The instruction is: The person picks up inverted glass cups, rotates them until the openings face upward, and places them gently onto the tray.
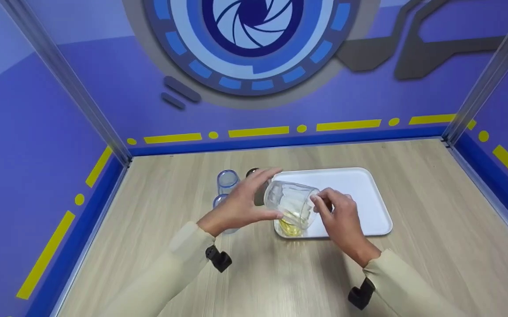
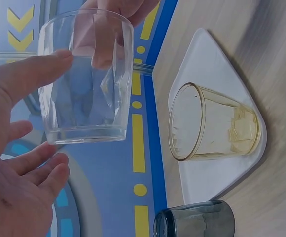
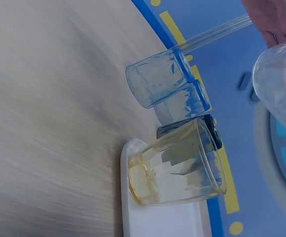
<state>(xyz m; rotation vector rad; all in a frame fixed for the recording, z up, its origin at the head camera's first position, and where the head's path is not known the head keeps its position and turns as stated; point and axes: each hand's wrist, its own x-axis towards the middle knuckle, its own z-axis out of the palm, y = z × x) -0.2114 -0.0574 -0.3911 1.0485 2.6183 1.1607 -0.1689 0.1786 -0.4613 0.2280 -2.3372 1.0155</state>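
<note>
A clear glass (image 1: 292,200) is held tilted above the white tray (image 1: 368,207). My right hand (image 1: 341,215) pinches its rim, as the left wrist view also shows through the clear wall. Around the base end curves my left hand (image 1: 247,198), thumb at the glass, other fingers spread and fairly straight; whether they touch it I cannot tell. Below, an amber-tinted glass (image 2: 217,123) stands upright at the tray's near left corner, partly hidden by the clear glass in the head view.
Left of the tray stand two blue glasses, one farther back (image 1: 227,180) and one nearer (image 3: 158,76), the nearer partly covered by my left hand in the head view. A dark grey glass (image 2: 197,219) stands beside the tray. Patterned walls (image 1: 254,119) enclose the wooden table (image 1: 170,185).
</note>
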